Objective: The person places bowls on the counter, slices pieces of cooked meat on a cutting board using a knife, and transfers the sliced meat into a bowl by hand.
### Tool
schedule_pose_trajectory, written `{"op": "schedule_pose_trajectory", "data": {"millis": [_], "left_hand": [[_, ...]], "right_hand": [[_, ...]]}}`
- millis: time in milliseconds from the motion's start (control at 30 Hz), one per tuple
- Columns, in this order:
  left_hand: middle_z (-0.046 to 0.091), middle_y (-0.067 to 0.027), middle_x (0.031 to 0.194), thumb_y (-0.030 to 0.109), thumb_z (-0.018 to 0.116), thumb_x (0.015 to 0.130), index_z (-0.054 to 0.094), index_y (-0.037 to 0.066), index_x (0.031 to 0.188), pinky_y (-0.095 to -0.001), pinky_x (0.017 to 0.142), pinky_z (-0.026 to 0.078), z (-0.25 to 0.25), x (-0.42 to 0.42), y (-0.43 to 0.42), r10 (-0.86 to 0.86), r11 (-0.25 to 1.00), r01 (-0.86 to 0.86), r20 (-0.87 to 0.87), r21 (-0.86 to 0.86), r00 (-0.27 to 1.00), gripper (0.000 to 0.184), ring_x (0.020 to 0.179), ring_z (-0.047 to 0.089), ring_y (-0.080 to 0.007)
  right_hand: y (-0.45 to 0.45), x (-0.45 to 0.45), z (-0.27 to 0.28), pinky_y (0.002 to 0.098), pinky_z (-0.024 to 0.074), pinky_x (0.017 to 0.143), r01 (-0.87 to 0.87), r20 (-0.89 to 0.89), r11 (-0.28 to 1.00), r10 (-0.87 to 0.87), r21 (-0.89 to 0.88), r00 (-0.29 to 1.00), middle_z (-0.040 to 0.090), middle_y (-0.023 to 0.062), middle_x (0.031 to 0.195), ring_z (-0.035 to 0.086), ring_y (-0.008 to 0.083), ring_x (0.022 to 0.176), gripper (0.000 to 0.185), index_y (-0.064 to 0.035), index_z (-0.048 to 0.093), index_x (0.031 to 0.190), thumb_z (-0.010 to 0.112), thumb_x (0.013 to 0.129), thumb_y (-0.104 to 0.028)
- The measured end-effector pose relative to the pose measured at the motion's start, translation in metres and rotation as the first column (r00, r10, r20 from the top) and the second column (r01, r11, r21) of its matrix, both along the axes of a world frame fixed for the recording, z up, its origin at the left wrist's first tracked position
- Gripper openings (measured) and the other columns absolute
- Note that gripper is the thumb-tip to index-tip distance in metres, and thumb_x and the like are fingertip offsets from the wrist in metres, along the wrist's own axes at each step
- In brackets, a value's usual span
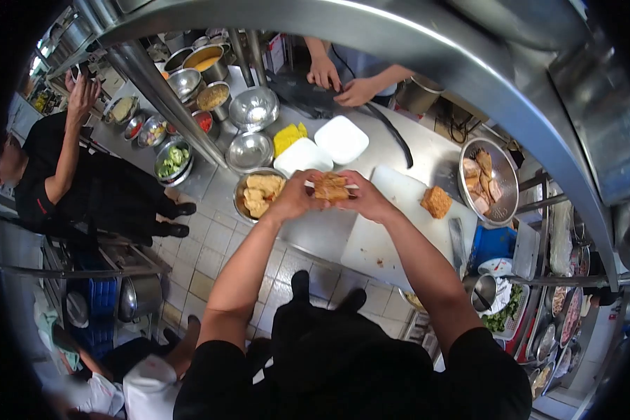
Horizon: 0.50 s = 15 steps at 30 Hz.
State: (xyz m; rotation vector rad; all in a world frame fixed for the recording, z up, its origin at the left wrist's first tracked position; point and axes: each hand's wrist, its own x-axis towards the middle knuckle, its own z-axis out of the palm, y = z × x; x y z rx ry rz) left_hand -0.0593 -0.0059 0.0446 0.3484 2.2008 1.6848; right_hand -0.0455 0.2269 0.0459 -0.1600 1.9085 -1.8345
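Note:
Between my left hand (293, 198) and my right hand (363, 199) is a browned, fried-looking food piece (330, 186), with the fingers of both hands closed on its sides. Just beyond it are two white square dishes (341, 140). A metal bowl of pale yellow pieces (262, 194) stands beside my left hand. To the right, a similar brown block (436, 202) lies on the white cutting board (378, 241), near a cleaver (458, 243).
A colander (498, 204) with meat pieces stands at the right. Metal bowls (250, 152) and yellow crumpled material (289, 138) are at the back left. A co-worker's hands (339, 84) handle a dark item across the counter. Another person stands at the left. A metal shelf frame arches overhead.

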Motion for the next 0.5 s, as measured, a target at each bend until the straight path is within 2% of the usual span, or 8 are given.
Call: {"op": "schedule_pose_trajectory", "data": {"millis": [33, 100, 133, 200, 233, 267, 300, 500], "left_hand": [[0.056, -0.0193, 0.121, 0.021, 0.091, 0.069, 0.053, -0.001, 0.132, -0.0346, 0.086, 0.057, 0.001, -0.022, -0.010, -0.001, 1.000, 0.001, -0.022, 0.003, 1.000, 0.076, 0.106, 0.065, -0.0262], [0.054, -0.0205, 0.122, 0.016, 0.089, 0.067, 0.052, 0.000, 0.128, -0.0372, 0.091, 0.056, -0.007, -0.058, -0.026, 0.006, 0.957, -0.060, -0.188, -0.284, 0.982, 0.073, 0.111, 0.062, -0.0325], [0.054, -0.0205, 0.122, 0.016, 0.089, 0.067, 0.052, 0.000, 0.128, -0.0372, 0.091, 0.056, -0.009, -0.067, -0.027, 0.004, 0.958, -0.062, -0.199, -0.282, 0.980, 0.073, 0.111, 0.062, -0.0325], [0.052, -0.0247, 0.123, 0.012, 0.085, 0.069, 0.048, 0.000, 0.124, -0.0398, 0.094, 0.054, -0.016, -0.076, -0.019, -0.079, 0.800, -0.087, -0.248, -0.594, 0.966, 0.067, 0.115, 0.058, -0.0392], [0.050, -0.0276, 0.125, 0.010, 0.082, 0.071, 0.044, -0.001, 0.122, -0.0426, 0.092, 0.054, -0.022, -0.076, -0.014, -0.084, 0.743, -0.087, -0.222, -0.664, 0.971, 0.065, 0.112, 0.059, -0.0418], [0.050, -0.0276, 0.125, 0.010, 0.082, 0.071, 0.044, -0.001, 0.122, -0.0426, 0.092, 0.054, -0.027, -0.079, -0.012, -0.085, 0.746, -0.082, -0.217, -0.661, 0.972, 0.065, 0.112, 0.059, -0.0418], [0.050, -0.0282, 0.125, 0.010, 0.082, 0.071, 0.043, -0.001, 0.124, -0.0433, 0.092, 0.054, -0.032, -0.079, -0.010, -0.077, 0.729, -0.090, -0.211, -0.679, 0.974, 0.067, 0.112, 0.060, -0.0419], [0.049, -0.0290, 0.128, 0.012, 0.084, 0.068, 0.039, -0.003, 0.133, -0.0429, 0.095, 0.053, -0.019, -0.073, -0.016, -0.160, 0.707, 0.001, -0.159, -0.707, 0.974, 0.080, 0.113, 0.061, -0.0414]], "right_hand": [[-0.018, -0.025, -0.005, 0.0330, 0.0530, 0.094, -0.008, -0.079, 1.000, 0.010, 0.024, 0.997, 0.053, 0.0093, 0.126, 0.057, 0.0206, 0.116, 0.068, -0.0031, 0.040, 0.137, 0.076, 0.080, 0.003], [-0.041, -0.063, -0.039, 0.0333, 0.0527, 0.095, -0.009, -0.171, 0.999, 0.017, 0.051, 0.985, 0.053, 0.0088, 0.125, 0.056, 0.0210, 0.119, 0.068, -0.0032, 0.039, 0.136, 0.076, 0.080, 0.005], [-0.049, -0.081, -0.072, 0.0342, 0.0518, 0.096, 0.013, -0.299, 0.992, 0.026, 0.127, 0.954, 0.053, 0.0103, 0.123, 0.056, 0.0230, 0.120, 0.068, -0.0036, 0.039, 0.135, 0.076, 0.078, 0.005], [-0.065, -0.092, -0.073, 0.0351, 0.0509, 0.097, 0.046, -0.421, 0.979, 0.043, 0.199, 0.906, 0.054, 0.0118, 0.122, 0.055, 0.0249, 0.121, 0.069, -0.0041, 0.039, 0.133, 0.077, 0.077, 0.004], [-0.071, -0.086, -0.059, 0.0384, 0.0484, 0.100, 0.089, -0.437, 0.899, 0.120, 0.429, 0.891, 0.052, 0.0166, 0.126, 0.054, 0.0308, 0.122, 0.070, -0.0032, 0.038, 0.135, 0.078, 0.076, -0.001], [-0.075, -0.080, -0.051, 0.0416, 0.0460, 0.103, 0.133, -0.428, 0.764, 0.200, 0.631, 0.882, 0.050, 0.0215, 0.130, 0.053, 0.0367, 0.123, 0.073, -0.0023, 0.038, 0.136, 0.079, 0.076, -0.006], [-0.077, -0.077, -0.060, 0.0455, 0.0455, 0.102, 0.184, -0.488, 0.769, 0.184, 0.613, 0.853, 0.050, 0.0246, 0.129, 0.051, 0.0418, 0.121, 0.073, -0.0025, 0.037, 0.137, 0.078, 0.077, -0.008], [-0.088, -0.053, -0.037, 0.0425, 0.0458, 0.102, 0.217, -0.427, 0.733, 0.109, 0.644, 0.898, 0.050, 0.0213, 0.127, 0.053, 0.0397, 0.119, 0.076, -0.0044, 0.039, 0.139, 0.081, 0.075, -0.010]]}}
